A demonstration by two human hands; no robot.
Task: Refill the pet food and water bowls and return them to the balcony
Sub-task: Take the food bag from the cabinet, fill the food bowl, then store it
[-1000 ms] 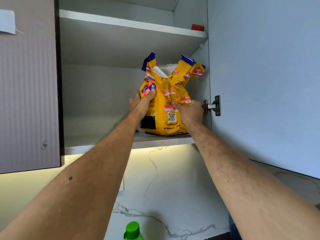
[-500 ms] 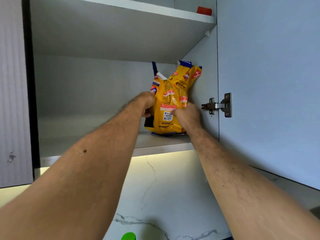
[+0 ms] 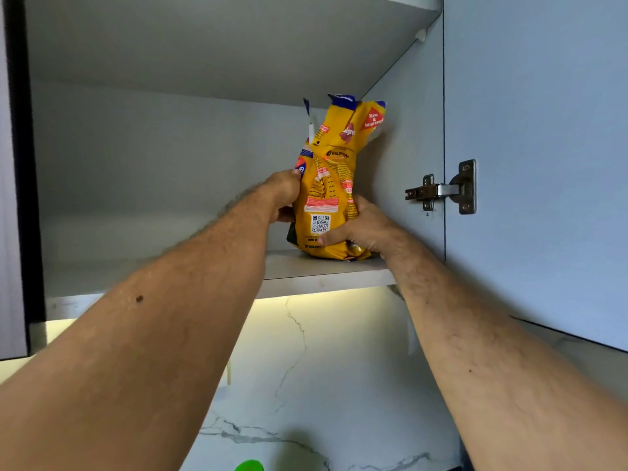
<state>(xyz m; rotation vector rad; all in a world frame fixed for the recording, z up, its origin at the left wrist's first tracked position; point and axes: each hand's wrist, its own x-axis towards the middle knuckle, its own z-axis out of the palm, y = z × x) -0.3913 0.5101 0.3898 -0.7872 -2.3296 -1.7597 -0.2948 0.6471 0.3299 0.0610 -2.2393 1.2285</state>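
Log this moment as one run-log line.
both hands on food bag | left hand grips side | right hand grips base | bag upright on cabinet shelf, right corner

Yellow plastic pet food bag [image 3: 328,185] now pushed deeper onto grey cabinet shelf [image 3: 316,273], into right rear corner. Top squeezed narrower. Left hand [image 3: 283,195] shifted to bag's side, right hand [image 3: 360,229] lower.

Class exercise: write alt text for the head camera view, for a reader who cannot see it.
Both hands, left hand and right hand, grip a yellow pet food bag standing on the lower shelf of an open wall cabinet, near its right side.
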